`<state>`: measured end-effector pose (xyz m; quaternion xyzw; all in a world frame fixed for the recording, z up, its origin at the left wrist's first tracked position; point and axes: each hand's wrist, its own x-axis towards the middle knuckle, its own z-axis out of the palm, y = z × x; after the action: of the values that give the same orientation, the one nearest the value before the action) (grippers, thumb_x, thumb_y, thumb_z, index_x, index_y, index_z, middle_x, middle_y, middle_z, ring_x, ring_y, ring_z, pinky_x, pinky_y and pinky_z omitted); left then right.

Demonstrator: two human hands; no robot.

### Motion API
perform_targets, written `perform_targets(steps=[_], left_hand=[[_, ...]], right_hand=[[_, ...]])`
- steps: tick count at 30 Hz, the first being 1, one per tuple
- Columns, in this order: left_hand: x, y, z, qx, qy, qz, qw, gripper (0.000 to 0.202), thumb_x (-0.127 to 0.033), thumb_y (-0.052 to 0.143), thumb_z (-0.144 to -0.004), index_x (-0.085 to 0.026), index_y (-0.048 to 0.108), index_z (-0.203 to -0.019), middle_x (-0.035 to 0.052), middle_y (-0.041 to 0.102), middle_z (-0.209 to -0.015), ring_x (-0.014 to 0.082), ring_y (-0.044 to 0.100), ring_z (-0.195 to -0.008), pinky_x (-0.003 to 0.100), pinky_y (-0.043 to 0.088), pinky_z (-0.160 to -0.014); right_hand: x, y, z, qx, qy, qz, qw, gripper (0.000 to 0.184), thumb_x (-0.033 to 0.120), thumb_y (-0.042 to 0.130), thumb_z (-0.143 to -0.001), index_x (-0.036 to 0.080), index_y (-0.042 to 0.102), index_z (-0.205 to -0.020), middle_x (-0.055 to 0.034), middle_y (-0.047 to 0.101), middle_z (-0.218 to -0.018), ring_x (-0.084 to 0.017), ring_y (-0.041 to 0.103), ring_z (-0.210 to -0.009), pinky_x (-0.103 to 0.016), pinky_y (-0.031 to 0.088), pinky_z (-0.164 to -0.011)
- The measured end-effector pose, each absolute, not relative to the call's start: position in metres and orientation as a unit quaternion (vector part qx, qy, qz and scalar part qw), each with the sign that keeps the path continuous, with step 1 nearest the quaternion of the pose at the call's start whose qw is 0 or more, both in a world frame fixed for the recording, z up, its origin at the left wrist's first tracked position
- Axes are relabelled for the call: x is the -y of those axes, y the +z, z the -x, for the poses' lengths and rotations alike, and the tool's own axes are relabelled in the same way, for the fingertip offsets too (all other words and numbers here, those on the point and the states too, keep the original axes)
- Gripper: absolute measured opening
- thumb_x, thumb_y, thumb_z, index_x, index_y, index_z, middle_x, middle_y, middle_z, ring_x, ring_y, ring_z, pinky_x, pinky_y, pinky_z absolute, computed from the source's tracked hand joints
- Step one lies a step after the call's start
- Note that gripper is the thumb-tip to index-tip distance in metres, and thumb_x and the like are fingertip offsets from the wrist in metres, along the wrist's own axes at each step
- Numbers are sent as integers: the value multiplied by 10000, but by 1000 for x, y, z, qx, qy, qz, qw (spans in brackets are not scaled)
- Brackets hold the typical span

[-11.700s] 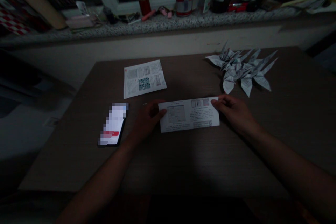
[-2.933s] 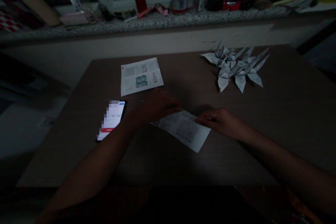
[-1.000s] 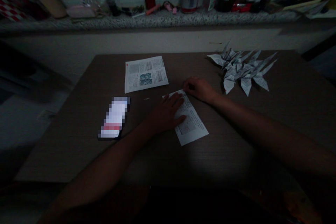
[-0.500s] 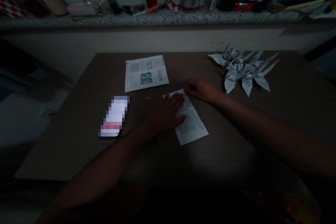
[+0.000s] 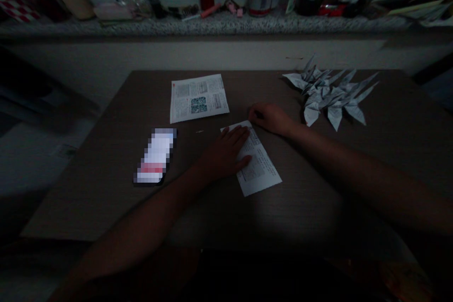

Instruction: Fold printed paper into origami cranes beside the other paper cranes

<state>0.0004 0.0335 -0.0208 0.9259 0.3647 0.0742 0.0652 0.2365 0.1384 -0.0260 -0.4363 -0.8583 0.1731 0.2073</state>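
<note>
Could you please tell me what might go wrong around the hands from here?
The left hand lies flat on the narrow printed paper; a sideways push might shift it. The right hand, at its far corner, could tug it crooked. The left forearm lies close to the phone and could nudge it.

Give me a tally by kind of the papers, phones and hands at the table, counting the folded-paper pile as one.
Flat papers: 2 (near paper, far paper)
Folded pile: 1
Phone: 1
Hands: 2 (left hand, right hand)
Total: 6
</note>
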Motion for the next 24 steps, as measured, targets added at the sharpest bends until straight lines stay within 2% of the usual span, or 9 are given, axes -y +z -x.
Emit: perform_targets(steps=[7,15,24], left_hand=[[-33,-22,-1,-372,82,-923,54,746,-516,479,-1033,-101,292,-1625,171,338,-1680,312,312,-1562,496,205,-1303],[-32,-21,-1,-374,74,-923,56,744,-508,473,-1036,-104,281,-1630,167,331,-1684,304,301,-1567,490,186,-1308],[-32,-19,-1,-374,61,-923,61,745,-494,464,-1045,-96,252,-1637,177,297,-1696,306,265,-1583,497,165,-1312]], right_hand=[[-140,-24,-236,854,181,442,207,66,191,647,-867,205,701,-902,-53,740,-902,-208,635,-786,-305,452,-729],[-133,-20,-247,878,220,381,190,95,285,644,-905,205,690,-924,-69,707,-929,-219,642,-837,-327,481,-763],[-109,-25,-264,897,227,324,199,127,326,664,-938,205,701,-952,-76,678,-965,-239,635,-932,-372,484,-868]])
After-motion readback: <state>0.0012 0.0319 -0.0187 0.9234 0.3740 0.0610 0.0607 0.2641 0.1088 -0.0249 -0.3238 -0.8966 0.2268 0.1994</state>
